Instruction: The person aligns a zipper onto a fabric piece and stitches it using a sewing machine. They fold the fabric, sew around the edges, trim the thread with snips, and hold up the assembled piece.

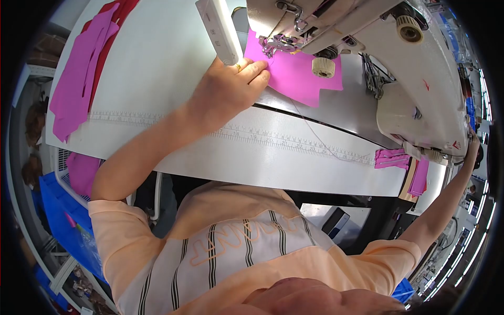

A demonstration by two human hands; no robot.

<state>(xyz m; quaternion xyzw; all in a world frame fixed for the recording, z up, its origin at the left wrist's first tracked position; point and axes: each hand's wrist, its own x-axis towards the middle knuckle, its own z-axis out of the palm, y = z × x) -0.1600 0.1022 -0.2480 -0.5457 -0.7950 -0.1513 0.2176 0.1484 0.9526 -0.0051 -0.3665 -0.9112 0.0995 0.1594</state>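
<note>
A bright pink fabric piece (299,79) lies under the presser foot (270,50) of a white sewing machine (425,63). My left hand (231,84) is at its left edge, with bent fingers close together holding the fabric near the needle; the thumb is hidden. A white box-shaped device (219,31) partly covers that hand from above. Far to the right, my right hand (473,143) reaches to the end of the machine head, by its handwheel side. Its fingers are hidden behind the machine. A loose thread runs from the fabric across the table.
Pink cut pieces (79,73) lie over red fabric (116,37) at the table's left. Small folded pink pieces (391,158) sit at the right end. A printed ruler (262,137) runs along the front. Blue bins (68,220) stand below left.
</note>
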